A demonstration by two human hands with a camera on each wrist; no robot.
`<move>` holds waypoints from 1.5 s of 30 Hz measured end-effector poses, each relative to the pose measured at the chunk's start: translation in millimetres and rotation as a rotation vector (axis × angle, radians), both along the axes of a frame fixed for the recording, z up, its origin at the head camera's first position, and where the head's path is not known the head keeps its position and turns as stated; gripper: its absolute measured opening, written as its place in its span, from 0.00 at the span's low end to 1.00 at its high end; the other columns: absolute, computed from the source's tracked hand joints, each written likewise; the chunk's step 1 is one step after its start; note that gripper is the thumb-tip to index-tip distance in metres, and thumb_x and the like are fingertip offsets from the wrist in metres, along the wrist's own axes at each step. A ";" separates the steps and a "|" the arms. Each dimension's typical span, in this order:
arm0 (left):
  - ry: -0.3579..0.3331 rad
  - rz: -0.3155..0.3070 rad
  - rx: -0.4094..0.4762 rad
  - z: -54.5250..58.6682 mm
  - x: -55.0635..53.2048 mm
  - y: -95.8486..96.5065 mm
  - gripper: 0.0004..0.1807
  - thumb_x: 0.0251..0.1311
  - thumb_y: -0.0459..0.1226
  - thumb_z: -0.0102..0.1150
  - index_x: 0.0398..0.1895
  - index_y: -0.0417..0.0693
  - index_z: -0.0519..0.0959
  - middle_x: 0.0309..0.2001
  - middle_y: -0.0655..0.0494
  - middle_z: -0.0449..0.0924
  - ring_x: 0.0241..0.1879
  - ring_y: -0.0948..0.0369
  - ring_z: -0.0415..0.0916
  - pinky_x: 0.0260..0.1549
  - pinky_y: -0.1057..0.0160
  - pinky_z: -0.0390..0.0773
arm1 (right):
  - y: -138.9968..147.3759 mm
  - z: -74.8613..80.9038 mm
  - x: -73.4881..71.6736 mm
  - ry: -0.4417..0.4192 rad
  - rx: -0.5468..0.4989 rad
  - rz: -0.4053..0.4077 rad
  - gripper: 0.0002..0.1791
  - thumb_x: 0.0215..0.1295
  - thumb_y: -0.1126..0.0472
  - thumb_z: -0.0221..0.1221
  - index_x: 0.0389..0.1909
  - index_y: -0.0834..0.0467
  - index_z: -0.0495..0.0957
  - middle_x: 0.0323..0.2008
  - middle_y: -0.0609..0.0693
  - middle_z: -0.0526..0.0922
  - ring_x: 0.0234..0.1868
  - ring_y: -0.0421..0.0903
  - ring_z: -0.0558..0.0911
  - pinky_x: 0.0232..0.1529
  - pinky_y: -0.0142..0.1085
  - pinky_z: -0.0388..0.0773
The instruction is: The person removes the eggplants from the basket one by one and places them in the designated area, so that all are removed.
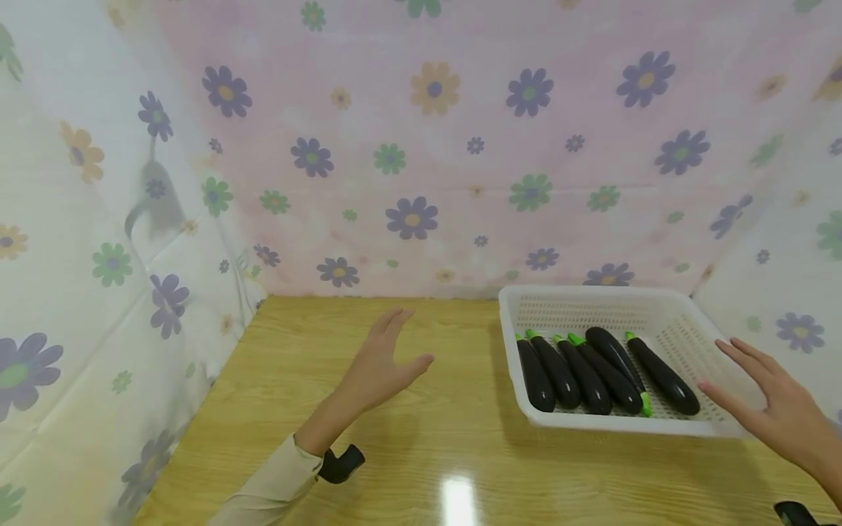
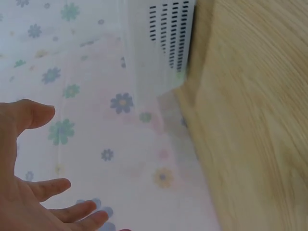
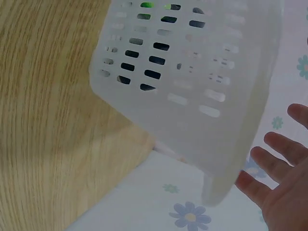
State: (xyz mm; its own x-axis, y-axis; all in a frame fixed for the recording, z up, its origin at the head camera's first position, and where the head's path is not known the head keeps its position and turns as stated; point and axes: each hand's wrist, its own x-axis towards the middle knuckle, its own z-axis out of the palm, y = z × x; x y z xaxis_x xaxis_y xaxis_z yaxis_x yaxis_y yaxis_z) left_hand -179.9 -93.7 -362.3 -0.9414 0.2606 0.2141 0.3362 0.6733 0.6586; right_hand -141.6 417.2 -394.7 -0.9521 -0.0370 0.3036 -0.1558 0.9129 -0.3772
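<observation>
A white plastic basket (image 1: pixel 454 421) is not where my left hand (image 1: pixel 375 369) is: that hand hovers over the table left of the basket, thumb spread from the fingers, holding nothing. Several dark purple eggplants (image 1: pixel 663 376) with bright green stem ends lie in the white perforated basket (image 1: pixel 592 421). Most are side by side toward its left, and one lies apart on the right. My right hand (image 1: pixel 779 402) is at the basket's right end with fingers extended. In the right wrist view its fingertips are close to the basket rim (image 3: pixel 252 125); whether they touch cannot be told.
The wood-grain table (image 1: pixel 454 380) bears the basket at its back right. A flower-patterned cloth (image 1: pixel 368 117) hangs behind the table and along both sides. Dark wrist devices (image 1: pixel 342 464) are strapped below both hands. A bright reflection shows near the front.
</observation>
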 end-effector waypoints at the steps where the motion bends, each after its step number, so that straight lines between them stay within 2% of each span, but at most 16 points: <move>1: -0.006 -0.015 0.013 0.2 -1.2 3.8 0.38 0.50 0.61 0.50 0.64 0.67 0.52 0.65 0.64 0.48 0.63 0.59 0.50 0.52 0.48 0.62 | 1.2 -1.2 -0.1 -0.001 -0.003 -0.006 0.44 0.55 0.51 0.58 0.67 0.57 0.45 0.67 0.61 0.37 0.63 0.68 0.38 0.49 0.68 0.34; 4: -0.027 -0.060 0.052 0.9 -3.8 14.5 0.37 0.51 0.60 0.50 0.64 0.66 0.53 0.64 0.64 0.49 0.62 0.60 0.51 0.53 0.50 0.62 | 4.1 -6.5 -0.5 -0.019 -0.009 -0.019 0.44 0.56 0.50 0.57 0.67 0.58 0.45 0.67 0.62 0.36 0.62 0.69 0.38 0.48 0.69 0.34; 10: -0.120 -0.126 0.097 0.1 -7.8 35.0 0.33 0.53 0.54 0.52 0.63 0.64 0.55 0.63 0.64 0.53 0.61 0.61 0.53 0.52 0.54 0.63 | 11.6 -22.3 1.2 -0.050 -0.024 -0.034 0.44 0.56 0.50 0.57 0.67 0.57 0.44 0.67 0.61 0.36 0.62 0.69 0.37 0.45 0.70 0.38; 17: -0.157 -0.187 0.115 4.9 -14.0 58.9 0.31 0.53 0.54 0.52 0.61 0.64 0.59 0.61 0.64 0.58 0.58 0.61 0.58 0.49 0.55 0.67 | 19.7 -37.8 3.5 -0.035 -0.008 -0.061 0.44 0.57 0.49 0.56 0.67 0.59 0.43 0.67 0.53 0.33 0.62 0.67 0.37 0.48 0.68 0.35; 21: -0.191 -0.215 0.146 8.4 -19.7 70.2 0.30 0.53 0.53 0.53 0.61 0.61 0.61 0.59 0.62 0.62 0.56 0.60 0.61 0.46 0.57 0.69 | 19.9 -40.4 3.7 -0.002 0.000 -0.069 0.43 0.58 0.50 0.55 0.67 0.60 0.43 0.67 0.54 0.33 0.64 0.64 0.36 0.51 0.66 0.34; 25: -0.258 -0.225 0.194 10.1 -26.1 80.7 0.29 0.53 0.50 0.56 0.59 0.57 0.64 0.56 0.59 0.66 0.54 0.59 0.65 0.44 0.60 0.71 | 20.5 -41.8 5.6 0.014 -0.017 -0.075 0.42 0.58 0.51 0.55 0.67 0.60 0.43 0.67 0.56 0.36 0.64 0.65 0.38 0.52 0.66 0.34; 31: -0.370 -0.259 0.269 11.8 -34.5 95.3 0.29 0.50 0.51 0.58 0.57 0.55 0.67 0.53 0.57 0.68 0.50 0.61 0.68 0.41 0.65 0.72 | 27.3 -44.7 9.4 0.060 -0.051 -0.080 0.39 0.59 0.55 0.54 0.67 0.59 0.45 0.67 0.56 0.40 0.62 0.68 0.45 0.54 0.64 0.40; 37: -0.445 -0.318 0.300 13.6 -37.8 103.7 0.28 0.50 0.51 0.58 0.56 0.56 0.66 0.51 0.61 0.68 0.47 0.65 0.69 0.39 0.64 0.72 | 31.9 -47.8 10.5 0.060 -0.081 -0.096 0.39 0.60 0.56 0.53 0.67 0.56 0.43 0.67 0.53 0.41 0.59 0.72 0.49 0.50 0.66 0.46; 41: -0.519 -0.341 0.349 15.0 -39.9 111.5 0.27 0.50 0.49 0.59 0.54 0.55 0.67 0.49 0.61 0.69 0.39 0.60 0.74 0.35 0.63 0.74 | 31.9 -48.0 12.0 0.046 -0.090 -0.085 0.39 0.61 0.56 0.52 0.67 0.55 0.41 0.67 0.54 0.40 0.59 0.72 0.48 0.49 0.66 0.45; 45: -0.588 -0.367 0.402 17.3 -44.4 120.2 0.26 0.51 0.45 0.59 0.54 0.50 0.68 0.50 0.58 0.69 0.39 0.60 0.74 0.35 0.62 0.75 | 32.4 -49.1 12.4 0.077 -0.109 -0.046 0.38 0.61 0.58 0.52 0.67 0.54 0.42 0.66 0.52 0.40 0.63 0.65 0.44 0.54 0.63 0.40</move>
